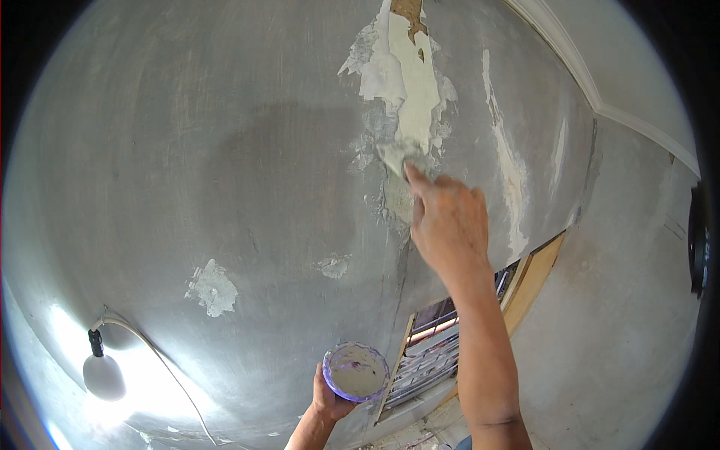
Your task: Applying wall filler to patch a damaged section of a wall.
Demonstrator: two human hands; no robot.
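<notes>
My right hand (448, 225) is raised against a grey plaster wall (225, 165) and grips a putty knife (397, 156), its blade pressed flat on a patch of fresh white filler (411, 82). Above the patch a brown spot of bare wall shows. My left hand (328, 397) is low and holds a small purple bowl (355, 371) with whitish filler inside. The knife's handle is hidden by my fingers.
Smaller white filler spots (212, 289) dot the wall. A lit bulb (103, 375) on a white cable hangs at the lower left. A wooden-framed window with bars (450, 337) sits below my right arm. A white ceiling moulding (592, 90) runs at the upper right.
</notes>
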